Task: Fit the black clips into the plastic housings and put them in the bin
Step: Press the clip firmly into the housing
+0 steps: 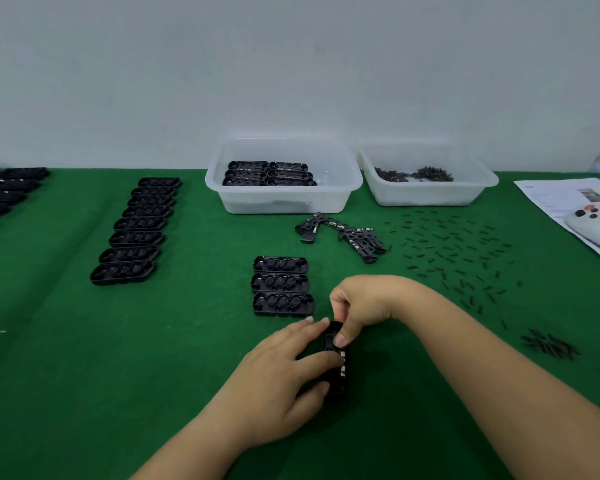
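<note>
Left hand (pixel 284 372) steadies a black plastic housing (pixel 335 362) on the green cloth (pixel 84 358), fingers curled around it, while right hand (pixel 357 308) pinches a clip into its far end: fitting step, next probably pressing it home, then the bin (pixel 283 174) beyond.

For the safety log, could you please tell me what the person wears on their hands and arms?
Nothing that shows: the left hand and right hand are bare, without gloves, rings, watch or wristband. Both forearms are uncovered up to the picture's edge, with no sleeve in view.
</note>
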